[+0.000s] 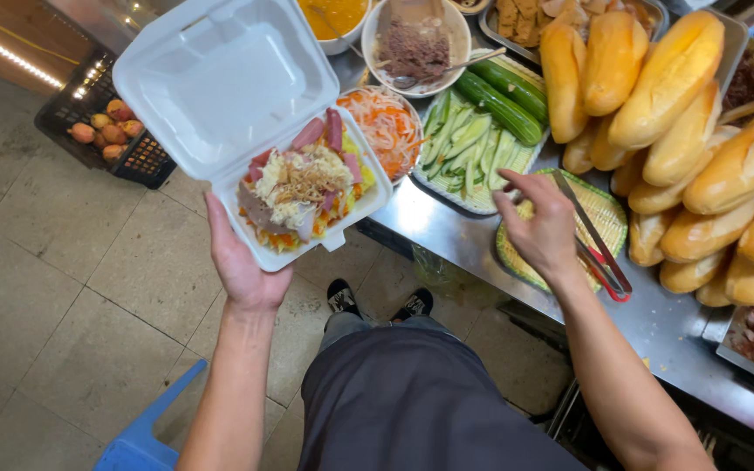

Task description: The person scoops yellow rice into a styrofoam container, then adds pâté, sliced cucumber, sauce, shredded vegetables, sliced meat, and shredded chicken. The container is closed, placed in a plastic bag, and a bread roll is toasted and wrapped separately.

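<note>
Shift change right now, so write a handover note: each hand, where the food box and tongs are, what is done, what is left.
Left hand: under the open white foam box, holding it off the counter, lid up.
Right hand: over the green woven tray, reaching toward the cut cucumber tray; whether it grips anything cannot be told. The metal tongs lie beside it on the woven tray.
Done: box filled with sliced meat, shredded topping and pickled vegetables.
Left: lid not yet closed; box not yet set down.
Nearby: bread rolls stacked on the steel counter.
</note>
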